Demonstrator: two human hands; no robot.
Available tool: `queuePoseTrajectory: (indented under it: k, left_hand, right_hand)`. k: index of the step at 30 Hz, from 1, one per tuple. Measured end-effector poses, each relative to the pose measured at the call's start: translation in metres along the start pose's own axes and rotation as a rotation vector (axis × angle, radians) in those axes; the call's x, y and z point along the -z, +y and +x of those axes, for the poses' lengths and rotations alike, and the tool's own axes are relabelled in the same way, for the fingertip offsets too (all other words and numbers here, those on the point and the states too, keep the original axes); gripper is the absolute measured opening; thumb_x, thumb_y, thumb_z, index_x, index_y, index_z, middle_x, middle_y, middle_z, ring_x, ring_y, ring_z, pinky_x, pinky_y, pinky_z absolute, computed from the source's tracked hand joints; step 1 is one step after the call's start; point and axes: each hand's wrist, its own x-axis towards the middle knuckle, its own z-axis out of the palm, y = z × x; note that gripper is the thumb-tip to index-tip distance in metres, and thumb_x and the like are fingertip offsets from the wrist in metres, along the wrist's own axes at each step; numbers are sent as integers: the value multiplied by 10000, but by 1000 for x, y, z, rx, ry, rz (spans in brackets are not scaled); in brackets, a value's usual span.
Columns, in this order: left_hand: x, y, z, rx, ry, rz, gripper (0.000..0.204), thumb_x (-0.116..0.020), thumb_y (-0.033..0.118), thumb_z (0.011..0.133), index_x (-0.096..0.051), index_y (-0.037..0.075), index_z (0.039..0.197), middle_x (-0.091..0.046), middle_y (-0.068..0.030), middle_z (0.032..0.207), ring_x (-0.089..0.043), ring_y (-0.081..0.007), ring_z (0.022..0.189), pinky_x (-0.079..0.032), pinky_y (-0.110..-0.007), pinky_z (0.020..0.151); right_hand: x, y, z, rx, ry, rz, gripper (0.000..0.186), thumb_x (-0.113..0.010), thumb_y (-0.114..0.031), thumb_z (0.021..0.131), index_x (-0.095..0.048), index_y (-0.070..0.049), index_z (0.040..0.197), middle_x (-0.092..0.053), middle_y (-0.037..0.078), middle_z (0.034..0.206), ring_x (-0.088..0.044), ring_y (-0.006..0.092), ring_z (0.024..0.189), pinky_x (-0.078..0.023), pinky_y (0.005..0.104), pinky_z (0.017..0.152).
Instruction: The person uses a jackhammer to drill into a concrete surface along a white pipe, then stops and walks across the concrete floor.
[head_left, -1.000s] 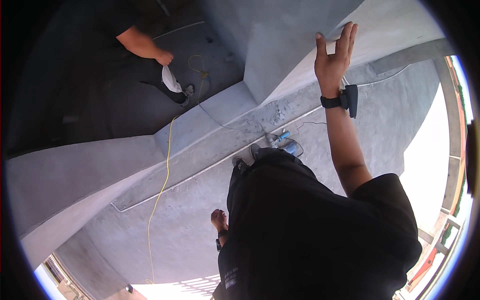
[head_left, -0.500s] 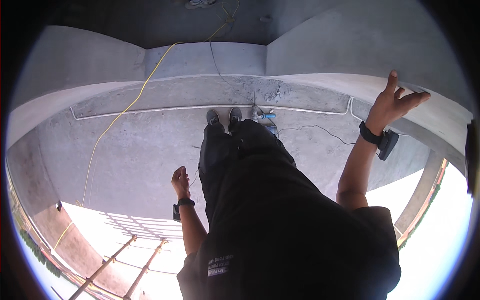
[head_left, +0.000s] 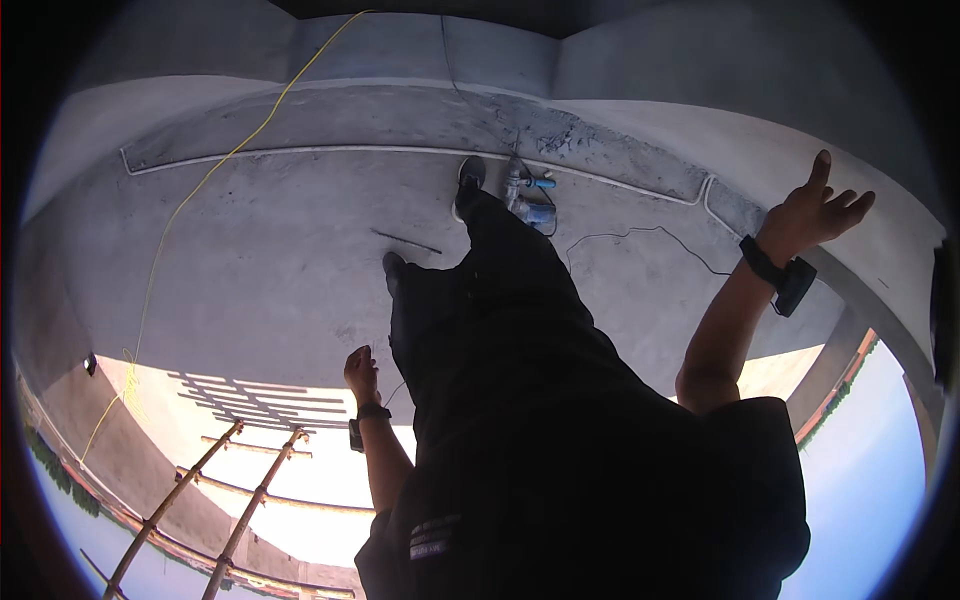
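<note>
My right hand (head_left: 815,212) is raised at the right, in front of the grey wall, with its fingers spread and nothing in it. I cannot tell whether the fingertips touch the wall. A black strap with a dark box sits on that wrist. Low at my left side hangs my left hand (head_left: 361,376), its fingers loosely bent and nothing visible in them; a similar strap and box are on its wrist. On the floor by my far foot lies a blue and grey power tool (head_left: 537,211) with a blue side handle. A thin dark rod (head_left: 405,240) rests near my feet.
A white pipe (head_left: 330,150) runs along the base of the far wall. A yellow cable (head_left: 215,168) crosses the floor at the left, and a dark cord (head_left: 640,231) trails at the right. Wooden poles (head_left: 255,495) form a scaffold beyond the left edge.
My feet have moved apart, one forward by the power tool and one back. The dark rod now shows on the floor. My right hand has come off the wall's lower edge; my view has shifted.
</note>
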Motion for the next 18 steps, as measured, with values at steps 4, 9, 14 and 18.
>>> queuePoseTrajectory:
  k: [4,9,14,18]
  left_hand:
    - [18,24,21,-197,-38,-8,210,-591,212,777,-590,21,864,-576,-39,753,-530,-122,636,-427,-245,518]
    - [65,1,58,-292,-115,-5,182,-607,194,771,-572,24,827,-558,-29,732,-509,-100,605,-398,-216,492]
    - [150,-67,115,-235,-177,-137,96,-571,51,741,-546,42,833,-510,-1,656,-457,-72,538,-343,-202,432]
    - [201,-108,136,-61,-229,-114,198,-559,6,711,-520,43,901,-478,7,632,-433,-59,504,-318,-185,400]
  right_hand:
    - [8,-9,-67,-47,-168,157,402,-647,-98,733,-492,36,1078,-493,147,1120,-470,236,1063,-372,370,919]
    - [16,2,-184,-374,-361,251,193,-649,-172,754,-623,-9,853,-633,56,793,-570,129,808,-415,296,806]
    - [66,16,-302,-376,-505,117,191,-648,-180,746,-627,-8,827,-637,53,762,-572,100,724,-433,237,698]
    - [102,11,-364,-494,-631,3,180,-646,-187,725,-632,-16,780,-644,86,750,-615,150,709,-456,257,649]
